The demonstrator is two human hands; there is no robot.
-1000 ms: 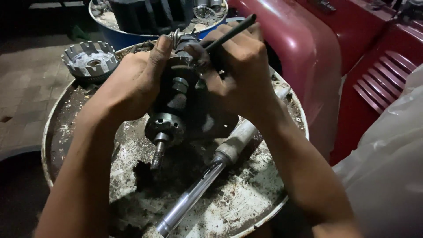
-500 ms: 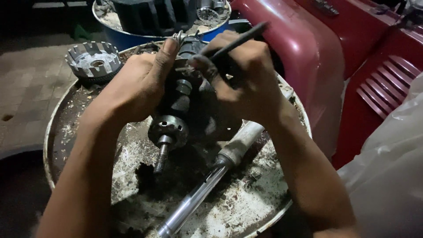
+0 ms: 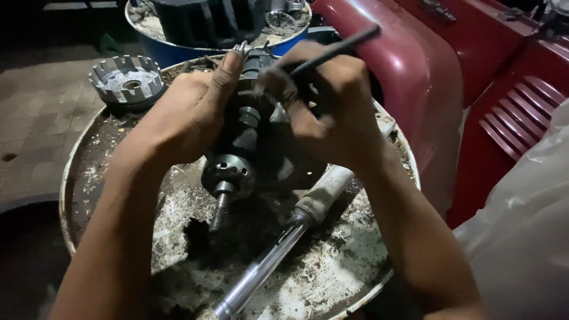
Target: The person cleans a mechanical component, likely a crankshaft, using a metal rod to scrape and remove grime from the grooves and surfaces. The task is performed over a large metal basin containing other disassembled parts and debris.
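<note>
Both hands stay clamped at the frame's centre, the left hand (image 3: 189, 115) still wrapped around the greasy crankshaft (image 3: 246, 148) atop the drum lid (image 3: 332, 278), while the right hand (image 3: 332, 112), pinching a thin dark rod (image 3: 338, 46), has edged slightly lower, suggesting ongoing prying

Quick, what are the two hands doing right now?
Left hand: closed around the greasy metal engine part, holding it steady.
Right hand: closed, gripping a thin dark tool.
</note>
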